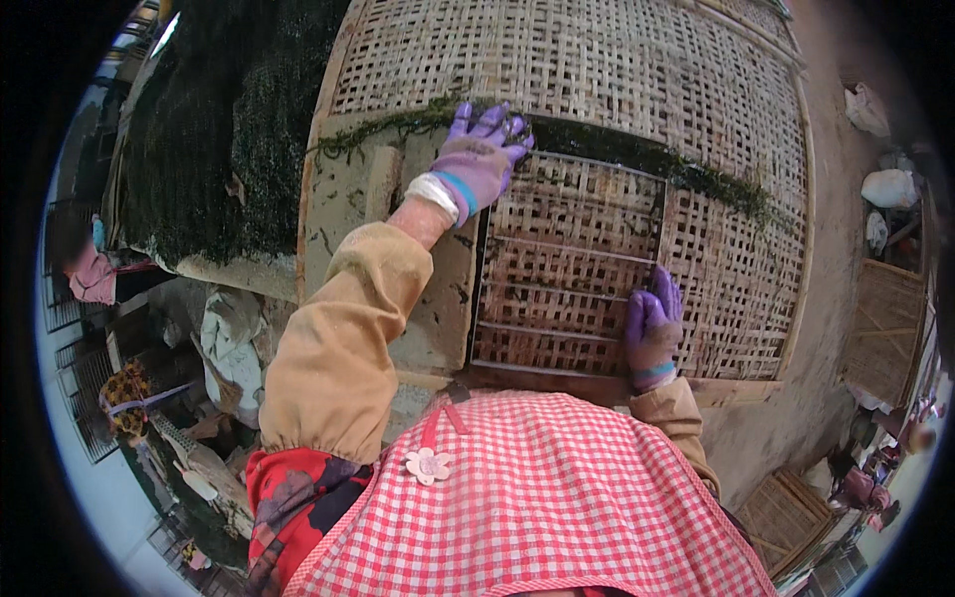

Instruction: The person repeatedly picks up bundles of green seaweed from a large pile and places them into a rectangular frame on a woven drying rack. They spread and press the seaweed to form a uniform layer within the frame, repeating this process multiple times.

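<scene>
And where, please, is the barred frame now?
Right of centre in the head view, the barred frame lies on the woven bamboo screen, the right hand at its right edge.

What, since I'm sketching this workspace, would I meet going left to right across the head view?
Dark green mass → purple-gloved left hand → purple-gloved right hand → white bag at the far right.
</scene>
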`<state>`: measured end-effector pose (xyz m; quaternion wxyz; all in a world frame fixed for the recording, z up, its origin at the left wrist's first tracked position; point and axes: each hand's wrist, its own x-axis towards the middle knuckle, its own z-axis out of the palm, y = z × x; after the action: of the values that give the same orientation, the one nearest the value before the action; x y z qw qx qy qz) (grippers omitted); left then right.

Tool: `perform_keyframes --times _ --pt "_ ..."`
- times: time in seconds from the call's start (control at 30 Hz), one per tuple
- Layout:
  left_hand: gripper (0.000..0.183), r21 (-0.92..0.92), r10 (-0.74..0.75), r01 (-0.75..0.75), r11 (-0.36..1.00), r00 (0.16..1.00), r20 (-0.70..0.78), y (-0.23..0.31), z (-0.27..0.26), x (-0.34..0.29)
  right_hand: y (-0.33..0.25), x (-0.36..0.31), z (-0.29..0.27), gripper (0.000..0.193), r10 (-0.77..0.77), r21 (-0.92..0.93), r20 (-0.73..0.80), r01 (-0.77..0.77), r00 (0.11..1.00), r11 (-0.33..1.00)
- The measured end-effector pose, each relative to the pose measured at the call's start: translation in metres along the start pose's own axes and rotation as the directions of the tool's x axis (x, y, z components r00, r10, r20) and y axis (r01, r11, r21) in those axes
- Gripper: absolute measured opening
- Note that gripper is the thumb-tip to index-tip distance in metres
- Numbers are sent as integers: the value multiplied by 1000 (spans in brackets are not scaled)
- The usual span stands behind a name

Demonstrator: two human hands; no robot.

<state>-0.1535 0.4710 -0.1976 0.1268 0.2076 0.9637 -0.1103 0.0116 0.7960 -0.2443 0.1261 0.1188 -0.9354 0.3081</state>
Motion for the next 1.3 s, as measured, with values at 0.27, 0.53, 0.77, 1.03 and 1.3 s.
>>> perform_keyframes --times 0.27,0.53,0.77,1.03,1.3 --pt "55 -130 27 -55 990 978 -205 -5 15 -6 -52 128 -17 21 -193 -55 -4 192 981 980" --pt "48 -170 65 -95 981 982 -178 -14 -1 -9 -68 191 93 58 -157 -150 433 243 887 958" --pt "37 -971 -454 -235 30 863 -223 -147 -4 -50 -67 190 98 50 -274 -145 315 331 909 932" --pt "49 -182 -972 960 212 227 65 -384 66 -217 -74 189 97 52 -239 -227 382 341 893 912" --pt "53 -459 -915 860 222 346 205 -365 197 -294 -88 199 83 46 -266 -179 387 356 883 917"
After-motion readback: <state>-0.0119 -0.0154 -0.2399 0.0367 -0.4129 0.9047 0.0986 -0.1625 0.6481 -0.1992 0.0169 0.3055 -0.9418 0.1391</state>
